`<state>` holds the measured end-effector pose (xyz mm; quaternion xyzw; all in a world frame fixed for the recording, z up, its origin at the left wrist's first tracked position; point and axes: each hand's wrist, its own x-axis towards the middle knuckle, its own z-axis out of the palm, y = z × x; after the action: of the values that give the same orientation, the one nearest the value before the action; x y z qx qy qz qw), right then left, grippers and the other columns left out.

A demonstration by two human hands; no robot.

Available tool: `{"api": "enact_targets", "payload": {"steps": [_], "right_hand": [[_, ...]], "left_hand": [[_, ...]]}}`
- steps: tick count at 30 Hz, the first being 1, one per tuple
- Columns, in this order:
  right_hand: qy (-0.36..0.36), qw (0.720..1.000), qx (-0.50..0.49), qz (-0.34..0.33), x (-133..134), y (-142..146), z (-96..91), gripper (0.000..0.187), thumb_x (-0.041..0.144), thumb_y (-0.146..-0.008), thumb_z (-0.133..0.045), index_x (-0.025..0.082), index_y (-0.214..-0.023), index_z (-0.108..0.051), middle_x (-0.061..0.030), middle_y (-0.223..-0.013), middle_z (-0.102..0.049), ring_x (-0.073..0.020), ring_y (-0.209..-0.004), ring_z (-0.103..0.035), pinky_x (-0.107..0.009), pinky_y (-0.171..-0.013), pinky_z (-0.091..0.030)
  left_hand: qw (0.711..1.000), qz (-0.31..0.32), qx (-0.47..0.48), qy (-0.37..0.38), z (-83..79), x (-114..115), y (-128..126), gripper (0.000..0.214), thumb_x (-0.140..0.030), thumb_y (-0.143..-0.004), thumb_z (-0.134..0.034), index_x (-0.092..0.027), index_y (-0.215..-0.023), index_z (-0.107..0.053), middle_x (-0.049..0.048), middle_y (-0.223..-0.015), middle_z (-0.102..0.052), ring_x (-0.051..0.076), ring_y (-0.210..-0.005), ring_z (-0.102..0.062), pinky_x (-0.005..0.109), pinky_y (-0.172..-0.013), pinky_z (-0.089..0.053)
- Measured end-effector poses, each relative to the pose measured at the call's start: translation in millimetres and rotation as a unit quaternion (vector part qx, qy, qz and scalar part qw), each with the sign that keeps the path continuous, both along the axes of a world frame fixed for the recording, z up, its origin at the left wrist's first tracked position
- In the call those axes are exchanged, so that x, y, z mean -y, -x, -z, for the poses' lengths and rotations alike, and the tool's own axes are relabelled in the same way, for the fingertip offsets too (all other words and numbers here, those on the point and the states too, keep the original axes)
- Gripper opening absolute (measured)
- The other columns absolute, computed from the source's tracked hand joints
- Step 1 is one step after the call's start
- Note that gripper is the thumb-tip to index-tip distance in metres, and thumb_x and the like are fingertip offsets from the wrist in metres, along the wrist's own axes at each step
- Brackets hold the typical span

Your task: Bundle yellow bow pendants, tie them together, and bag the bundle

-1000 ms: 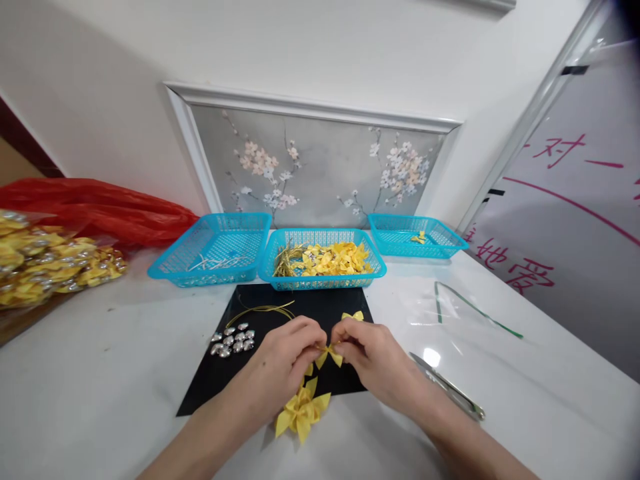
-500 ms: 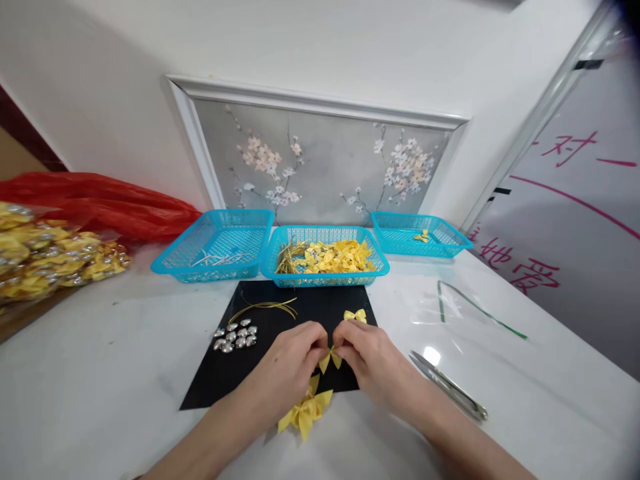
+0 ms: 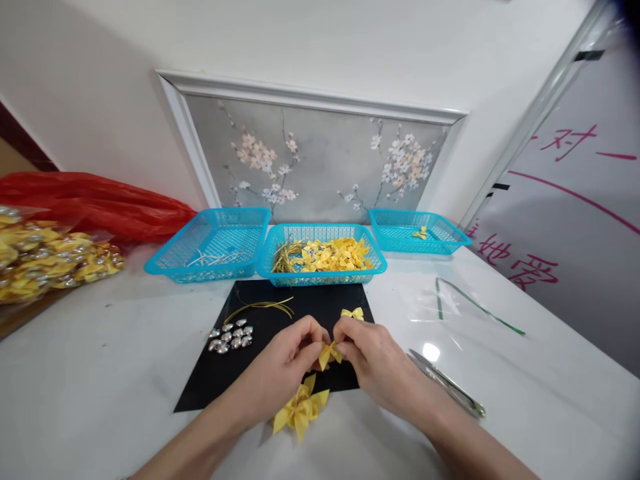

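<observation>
My left hand (image 3: 283,363) and my right hand (image 3: 370,357) meet over a black mat (image 3: 240,373), fingers pinched together on a small yellow ribbon bow (image 3: 329,352). Below the hands, at the mat's front edge, lies a larger yellow ribbon flower (image 3: 300,408). Another small yellow bow (image 3: 353,313) rests on the mat just beyond my right hand. Several silver beads (image 3: 231,335) and a bundle of thin gold wires (image 3: 260,307) lie on the mat to the left.
Three blue baskets stand at the back: the left one (image 3: 210,250) with white strips, the middle one (image 3: 320,260) with yellow bows and gold wire, the right one (image 3: 415,237) with one bow. Metal scissors (image 3: 445,383), a clear bag (image 3: 450,307), packed bows (image 3: 50,260).
Both hands stay pinched on the small bow, with only slight finger shifts. The view has moved a little.
</observation>
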<state>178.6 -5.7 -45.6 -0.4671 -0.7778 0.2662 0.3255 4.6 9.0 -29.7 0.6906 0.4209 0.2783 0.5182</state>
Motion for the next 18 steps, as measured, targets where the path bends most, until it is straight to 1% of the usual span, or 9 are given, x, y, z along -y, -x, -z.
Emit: {"api": "enact_targets", "payload": {"steps": [4, 7, 8, 10, 12, 13, 15, 18], "right_hand": [[-0.003, 1.0, -0.004, -0.007, 0.4, -0.3, -4.3, 0.019, 0.003, -0.083, -0.039, 0.02, -0.074, -0.04, 0.0025, -0.07, -0.047, -0.0116, -0.064, -0.044, -0.022, -0.058, -0.03], [0.004, 1.0, -0.003, -0.001, -0.1, -0.3, -5.5, 0.019, 0.003, -0.082, -0.04, 0.02, -0.073, -0.04, 0.0031, -0.068, -0.047, -0.0114, -0.062, -0.044, -0.022, -0.057, -0.029], [0.005, 1.0, -0.002, 0.002, -0.3, -0.3, -5.6, 0.019, 0.003, -0.081, -0.04, 0.02, -0.073, -0.04, 0.0033, -0.067, -0.047, -0.0113, -0.061, -0.043, -0.022, -0.056, -0.029], [0.007, 1.0, -0.002, 0.007, -0.7, -0.2, -5.8, 0.019, 0.003, -0.081, -0.041, 0.02, -0.073, -0.04, 0.0036, -0.067, -0.047, -0.011, -0.06, -0.043, -0.022, -0.056, -0.029], [0.013, 1.0, -0.005, 0.01, -1.2, 0.0, -6.4, 0.019, 0.003, -0.081, -0.042, 0.02, -0.072, -0.04, 0.0038, -0.066, -0.047, -0.0108, -0.059, -0.042, -0.022, -0.056, -0.029], [0.017, 1.0, -0.008, 0.01, -1.4, 0.3, -6.9, 0.018, 0.004, -0.082, -0.042, 0.02, -0.072, -0.041, 0.0038, -0.066, -0.047, -0.0108, -0.059, -0.042, -0.022, -0.055, -0.029], [0.027, 0.999, -0.017, 0.01, -1.7, 0.9, -7.8, 0.017, 0.006, -0.083, -0.043, 0.02, -0.072, -0.041, 0.004, -0.066, -0.048, -0.0105, -0.058, -0.042, -0.022, -0.055, -0.029], [0.037, 0.998, -0.039, 0.019, -1.8, 1.5, -7.0, 0.014, 0.01, -0.085, -0.043, 0.02, -0.074, -0.043, 0.0042, -0.065, -0.048, -0.0104, -0.058, -0.043, -0.023, -0.055, -0.03]], "left_hand": [[0.991, 0.004, 0.083, 0.103, -3.3, 1.0, -1.7, 0.02, -0.035, -0.087, -0.049, -0.019, -0.075, -0.048, -0.0004, -0.077, -0.052, 0.011, -0.067, -0.048, 0.025, -0.062, -0.039], [0.982, -0.008, 0.125, 0.138, -2.7, -0.2, 0.3, 0.023, -0.041, -0.086, -0.049, -0.019, -0.079, -0.05, -0.0002, -0.079, -0.053, 0.012, -0.072, -0.051, 0.027, -0.068, -0.043], [0.983, -0.015, 0.127, 0.135, -2.5, -0.9, 1.4, 0.023, -0.042, -0.087, -0.048, -0.02, -0.083, -0.051, -0.0006, -0.078, -0.053, 0.012, -0.07, -0.051, 0.027, -0.068, -0.043], [0.989, -0.025, 0.109, 0.101, -2.3, -2.4, 3.1, 0.019, -0.039, -0.085, -0.052, -0.02, -0.089, -0.053, -0.0014, -0.077, -0.053, 0.011, -0.067, -0.05, 0.025, -0.063, -0.041], [0.995, -0.023, 0.073, 0.06, -2.0, -3.6, 3.6, 0.016, -0.03, -0.079, -0.061, -0.02, -0.089, -0.054, -0.0014, -0.078, -0.056, 0.011, -0.068, -0.051, 0.025, -0.062, -0.04], [0.997, -0.022, 0.062, 0.052, -1.8, -3.8, 3.2, 0.016, -0.025, -0.076, -0.063, -0.019, -0.089, -0.054, -0.0011, -0.078, -0.057, 0.012, -0.07, -0.052, 0.025, -0.064, -0.04], [0.996, -0.024, 0.062, 0.063, -1.1, -3.6, 1.4, 0.016, -0.019, -0.073, -0.063, -0.018, -0.087, -0.055, -0.0011, -0.076, -0.059, 0.012, -0.07, -0.053, 0.026, -0.066, -0.041], [0.991, -0.036, 0.086, 0.094, -0.8, -2.4, -1.8, 0.015, -0.018, -0.072, -0.062, -0.017, -0.086, -0.056, -0.0025, -0.069, -0.059, 0.011, -0.064, -0.052, 0.025, -0.063, -0.041]]}}
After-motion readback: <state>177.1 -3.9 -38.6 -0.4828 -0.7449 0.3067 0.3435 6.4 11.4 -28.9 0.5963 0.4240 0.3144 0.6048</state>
